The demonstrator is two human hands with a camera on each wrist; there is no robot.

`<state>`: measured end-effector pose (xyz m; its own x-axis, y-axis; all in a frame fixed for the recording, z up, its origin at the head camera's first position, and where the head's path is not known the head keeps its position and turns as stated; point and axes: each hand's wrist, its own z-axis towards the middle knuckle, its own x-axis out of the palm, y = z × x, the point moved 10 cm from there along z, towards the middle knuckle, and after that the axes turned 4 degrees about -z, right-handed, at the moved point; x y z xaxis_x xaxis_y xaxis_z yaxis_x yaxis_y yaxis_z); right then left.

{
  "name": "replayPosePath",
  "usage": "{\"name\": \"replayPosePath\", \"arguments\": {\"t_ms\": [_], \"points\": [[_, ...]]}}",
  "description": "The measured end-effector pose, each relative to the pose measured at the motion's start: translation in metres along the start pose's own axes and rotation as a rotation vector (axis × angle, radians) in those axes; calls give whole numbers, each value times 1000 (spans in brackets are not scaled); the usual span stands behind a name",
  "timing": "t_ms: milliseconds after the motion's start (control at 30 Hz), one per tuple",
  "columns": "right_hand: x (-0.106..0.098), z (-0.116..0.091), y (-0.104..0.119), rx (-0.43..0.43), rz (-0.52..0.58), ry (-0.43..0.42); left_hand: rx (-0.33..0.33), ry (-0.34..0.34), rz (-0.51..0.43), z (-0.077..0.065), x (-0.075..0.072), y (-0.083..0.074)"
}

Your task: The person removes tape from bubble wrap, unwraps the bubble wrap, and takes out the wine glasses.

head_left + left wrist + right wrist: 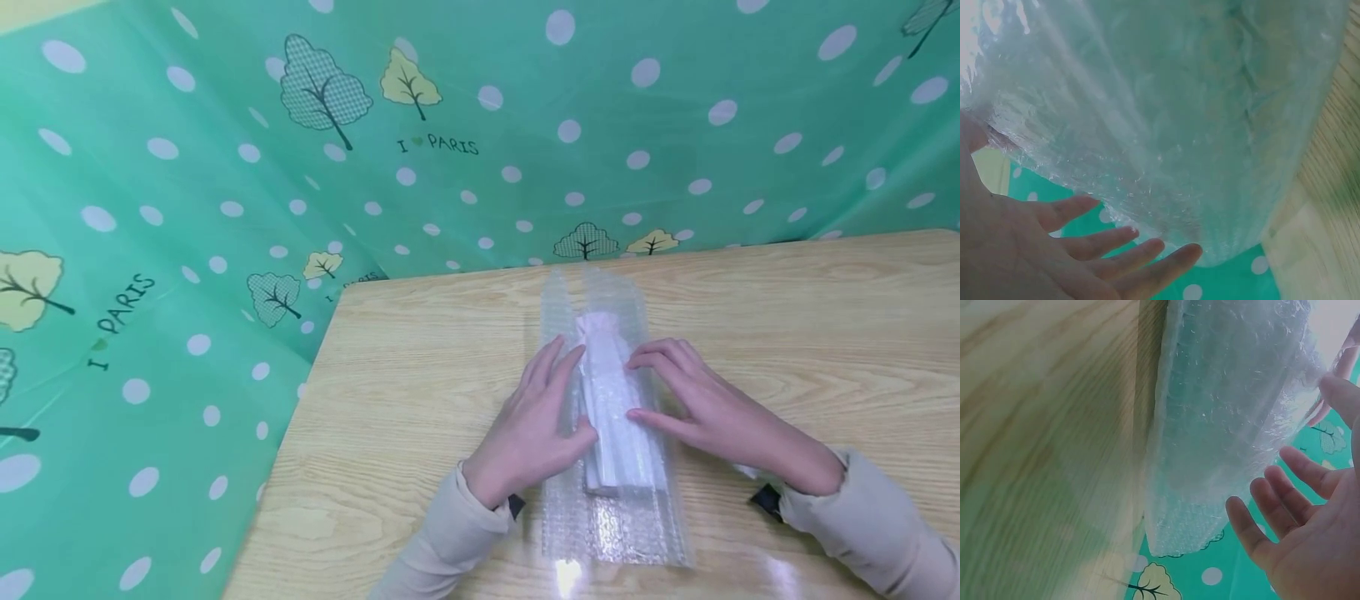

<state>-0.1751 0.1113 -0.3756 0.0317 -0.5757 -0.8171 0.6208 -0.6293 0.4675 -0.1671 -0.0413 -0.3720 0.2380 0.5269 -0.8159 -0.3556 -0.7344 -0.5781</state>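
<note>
A clear bubble wrap sheet point(617, 533) lies lengthwise on the table, folded over a long white item point(618, 454) with a gathered, pinkish top end. What the white item is cannot be told through the wrap. My left hand point(528, 429) rests along the left side of the bundle, its fingers spread and fairly straight. On the opposite side, my right hand point(701, 404) touches the wrap with its fingertips and thumb. Both wrist views show loosely extended fingers beside the bubble wrap point(1166, 119), with the palms of the left hand point(1035, 250) and right hand point(1310, 537) facing it.
The light wooden table point(405, 392) extends to both sides of the bundle. Behind it and to the left hangs a green cloth point(450, 200) with white dots and printed trees. Something pale and partly hidden lies under the right wrist.
</note>
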Motion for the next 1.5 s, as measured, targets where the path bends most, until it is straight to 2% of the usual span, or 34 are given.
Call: {"name": "replayPosePath", "arguments": {"t_ms": [800,1200,1500], "points": [[1,-8,-8,49,-5,18,-27,-4,-52,-7,-7,10],[-1,-8,-6,29,-9,13,-17,-21,-65,-8,-9,14],[-3,-8,-7,28,-4,14,-47,-14,-79,-12,-9,20]]}}
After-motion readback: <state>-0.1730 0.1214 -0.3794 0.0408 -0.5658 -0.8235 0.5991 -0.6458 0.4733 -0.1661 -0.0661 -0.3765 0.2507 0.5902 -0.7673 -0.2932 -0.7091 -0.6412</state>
